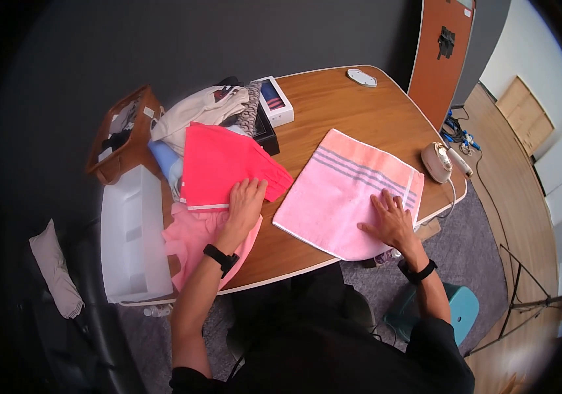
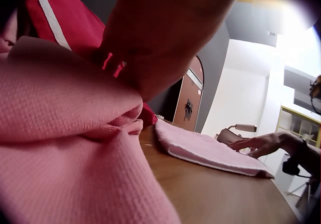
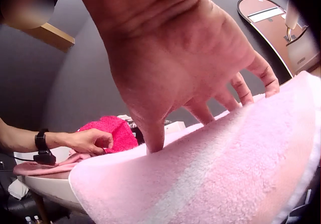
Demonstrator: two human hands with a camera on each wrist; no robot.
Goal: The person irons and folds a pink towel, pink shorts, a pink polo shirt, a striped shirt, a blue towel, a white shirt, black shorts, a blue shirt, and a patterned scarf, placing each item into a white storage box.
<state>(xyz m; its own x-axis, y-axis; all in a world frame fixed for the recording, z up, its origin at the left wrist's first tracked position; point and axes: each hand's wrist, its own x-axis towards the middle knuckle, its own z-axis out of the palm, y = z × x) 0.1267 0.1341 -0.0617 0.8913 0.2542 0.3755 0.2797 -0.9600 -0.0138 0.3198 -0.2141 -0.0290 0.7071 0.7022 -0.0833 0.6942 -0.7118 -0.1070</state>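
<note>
A folded pink towel (image 1: 333, 197) with grey stripes and a peach band lies flat on the wooden table. My right hand (image 1: 392, 222) rests on its right part, fingers spread and fingertips touching the terry surface (image 3: 220, 169). On the left, my left hand (image 1: 248, 200) lies over the lower right edge of a bright red garment (image 1: 218, 167) with a white trim. Under that garment and my left wrist is a salmon-pink garment (image 1: 189, 230), its ribbed cloth bunched close up in the left wrist view. The left fingertips are partly hidden in that view.
A white plastic bin (image 1: 133, 236) and a brown basket (image 1: 130, 138) stand at the left. Behind the red garment are piled clothes (image 1: 195, 111) and a white box (image 1: 278, 102). A handheld steamer (image 1: 437, 162) with a cord sits at the right edge; a white plate-like object (image 1: 362, 77) lies far back.
</note>
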